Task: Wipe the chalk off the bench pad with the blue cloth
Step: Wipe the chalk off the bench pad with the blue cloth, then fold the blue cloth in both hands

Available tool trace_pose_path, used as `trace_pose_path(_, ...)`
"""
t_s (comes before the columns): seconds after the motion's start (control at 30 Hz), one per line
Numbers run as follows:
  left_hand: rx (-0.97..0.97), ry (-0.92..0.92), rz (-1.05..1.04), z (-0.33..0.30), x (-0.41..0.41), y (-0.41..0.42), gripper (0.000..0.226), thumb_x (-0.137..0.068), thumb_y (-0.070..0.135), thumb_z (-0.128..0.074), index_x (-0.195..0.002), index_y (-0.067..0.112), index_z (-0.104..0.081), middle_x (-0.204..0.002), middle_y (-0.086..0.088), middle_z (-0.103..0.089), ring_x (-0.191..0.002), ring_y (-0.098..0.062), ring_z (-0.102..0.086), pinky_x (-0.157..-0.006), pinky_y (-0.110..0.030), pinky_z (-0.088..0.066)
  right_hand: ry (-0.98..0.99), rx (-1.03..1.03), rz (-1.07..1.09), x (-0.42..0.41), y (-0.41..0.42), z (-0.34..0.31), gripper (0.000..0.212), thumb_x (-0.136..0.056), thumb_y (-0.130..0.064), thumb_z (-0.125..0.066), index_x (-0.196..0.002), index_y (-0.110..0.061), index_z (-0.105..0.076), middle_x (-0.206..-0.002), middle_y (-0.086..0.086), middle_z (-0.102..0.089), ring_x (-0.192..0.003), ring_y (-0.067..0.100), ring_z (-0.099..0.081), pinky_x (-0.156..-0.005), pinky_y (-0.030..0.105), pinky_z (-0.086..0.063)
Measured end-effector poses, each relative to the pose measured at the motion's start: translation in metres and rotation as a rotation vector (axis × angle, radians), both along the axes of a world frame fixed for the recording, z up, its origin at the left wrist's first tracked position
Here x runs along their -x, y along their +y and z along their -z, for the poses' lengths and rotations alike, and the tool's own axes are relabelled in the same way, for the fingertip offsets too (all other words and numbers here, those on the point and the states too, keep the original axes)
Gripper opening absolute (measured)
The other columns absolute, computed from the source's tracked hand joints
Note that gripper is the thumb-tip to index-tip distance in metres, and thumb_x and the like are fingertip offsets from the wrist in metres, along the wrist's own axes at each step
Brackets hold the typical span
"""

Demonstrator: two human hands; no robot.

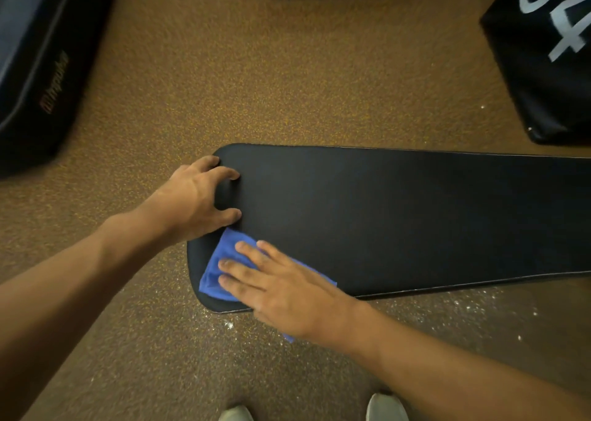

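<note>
Flooring (287,69) of speckled brown rubber carries everything in view. White chalk debris (460,305) lies scattered on it just beside the near long edge of the bench pad. Dark equipment stands well apart at the far left (35,69) and far right (550,53) corners of the view.

The bench pad (399,216) is a long black upholstered surface running from its rounded left end toward the right. No chalk is discernible on its visible top; residue under the cloth or hands cannot be assessed.

The right hand (287,289) lies flat, fingers extended and slightly spread, pressing the blue cloth (220,270) onto the near left corner of the pad. The left hand (198,196) braces the left end, fingers curled over the edge, thumb on the top surface, holding the pad.

Probable hazards from this state:

1. Part of the cloth hangs past the near edge under the right palm. A stroke toward the near edge may carry the cloth off the pad.
2. The cloth is bunched. Uneven pressure may smear chalk instead of lifting it.
3. The thumb of the left hand sits just beside the cloth. A stroke toward the far edge would meet it and leave that strip unwiped.
4. A cloth dropped onto the floor debris may return chalk to the pad.
</note>
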State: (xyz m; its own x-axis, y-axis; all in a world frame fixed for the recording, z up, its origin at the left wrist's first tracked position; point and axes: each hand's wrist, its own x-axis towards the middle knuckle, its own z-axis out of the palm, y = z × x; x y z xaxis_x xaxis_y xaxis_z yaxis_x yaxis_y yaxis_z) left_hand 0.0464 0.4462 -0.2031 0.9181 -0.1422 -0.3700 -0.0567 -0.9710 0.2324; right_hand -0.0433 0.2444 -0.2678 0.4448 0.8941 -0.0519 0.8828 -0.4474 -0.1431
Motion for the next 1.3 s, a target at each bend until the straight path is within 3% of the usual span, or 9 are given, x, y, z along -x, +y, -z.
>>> trace_pose_path(0.1, 0.026, 0.037, -0.02, -0.01, 0.008, -0.005, 0.074, -0.08, 0.051, -0.058, -0.146, 0.02, -0.047, -0.156, -0.021, -0.037, -0.145, -0.033, -0.036, -0.12, -0.036, -0.026, 0.021, -0.104, -0.028, 0.005, -0.02, 0.0, 0.051, -0.096, -0.02, -0.031, -0.139, -0.012, -0.057, -0.148, 0.008, -0.053, -0.143, 0.034, -0.04, -0.118, 0.048, -0.031)
trace_pose_path(0.33, 0.094, 0.003, -0.035, -0.036, 0.013, -0.018, 0.069, -0.079, 0.036, -0.041, -0.147, 0.021, -0.048, -0.153, -0.021, -0.042, -0.142, -0.035, -0.041, -0.118, -0.039, -0.028, -0.11, 0.04, -0.005, 0.001, -0.047, -0.017, 0.039, -0.098, -0.032, -0.041, -0.133, -0.027, -0.058, -0.143, -0.002, -0.057, -0.132, 0.023, -0.053, -0.109, 0.037, -0.043)
trace_pose_path(0.5, 0.155, -0.031, 0.011, -0.036, 0.006, -0.025, 0.052, -0.093, 0.01, -0.053, -0.145, 0.017, -0.049, -0.147, -0.01, -0.05, -0.138, -0.025, -0.046, -0.113, -0.019, -0.022, -0.149, -0.103, 0.074, 0.013, -0.04, -0.019, 0.016, -0.093, -0.013, -0.051, -0.096, -0.02, -0.065, -0.11, -0.002, -0.065, -0.09, 0.021, -0.059, -0.075, 0.034, -0.049)
trace_pose_path(0.63, 0.159, 0.005, 0.019, -0.04, 0.013, -0.029, 0.054, -0.093, 0.005, -0.051, -0.145, 0.022, -0.05, -0.139, -0.007, -0.06, -0.128, -0.023, -0.055, -0.102, -0.02, -0.031, -0.122, -0.173, 0.155, 0.013, -0.045, -0.029, 0.013, -0.089, -0.01, -0.052, -0.088, -0.02, -0.061, -0.096, -0.004, -0.064, -0.078, 0.018, -0.052, -0.066, 0.033, -0.049)
trace_pose_path(0.73, 0.188, 0.095, 0.088, -0.059, 0.017, -0.034, 0.053, -0.093, 0.011, -0.055, -0.137, 0.04, -0.051, -0.136, 0.007, -0.063, -0.119, -0.01, -0.061, -0.096, -0.016, -0.039, -0.034, -0.34, 0.283, 0.002, -0.054, -0.054, 0.01, -0.082, -0.007, -0.057, -0.085, -0.017, -0.057, -0.084, 0.0, -0.058, -0.072, 0.019, -0.047, -0.062, 0.031, -0.047)
trace_pose_path(0.83, 0.295, 0.211, 0.222, -0.095, 0.021, -0.052, 0.056, -0.087, 0.027, -0.068, -0.135, 0.049, -0.05, -0.138, 0.028, -0.051, -0.12, 0.014, -0.048, -0.094, 0.001, -0.03, 0.145, -0.502, 0.426, -0.014, -0.076, -0.09, 0.011, -0.08, -0.01, -0.055, -0.087, -0.013, -0.062, -0.086, 0.001, -0.061, -0.077, 0.019, -0.053, -0.066, 0.03, -0.05)
trace_pose_path(1.0, 0.444, 0.23, 0.447, -0.174, 0.013, -0.112, 0.065, -0.074, 0.039, -0.075, -0.135, 0.043, -0.052, -0.132, 0.03, -0.053, -0.126, 0.012, -0.045, -0.104, -0.009, -0.034, 0.351, -0.581, 0.553, -0.029, -0.126, -0.176, 0.016, -0.086, -0.015, -0.059, -0.101, -0.017, -0.066, -0.1, -0.003, -0.064, -0.094, 0.018, -0.061, -0.084, 0.029, -0.051)
trace_pose_path(1.17, 0.478, 0.075, 0.544, -0.245, -0.006, -0.176, 0.03, -0.076, 0.033, -0.065, -0.102, 0.048, -0.066, -0.103, 0.029, -0.066, -0.092, 0.01, -0.062, -0.077, -0.013, -0.048, 0.428, -0.613, 0.727, -0.022, -0.19, -0.278, 0.025, -0.09, -0.027, -0.059, -0.114, -0.021, -0.064, -0.112, -0.004, -0.062, -0.101, 0.013, -0.061, -0.088, 0.031, -0.05)
trace_pose_path(1.3, 0.476, -0.093, 0.665, -0.305, -0.009, -0.257, 0.034, -0.074, 0.034, -0.063, -0.086, 0.065, -0.053, -0.082, 0.037, -0.06, -0.07, 0.016, -0.057, -0.06, -0.003, -0.039, 0.412, -0.584, 0.997, 0.007, -0.26, -0.347, 0.038, -0.087, -0.047, -0.065, -0.12, -0.034, -0.051, -0.118, -0.013, -0.055, -0.105, 0.01, -0.057, -0.086, 0.032, -0.05)
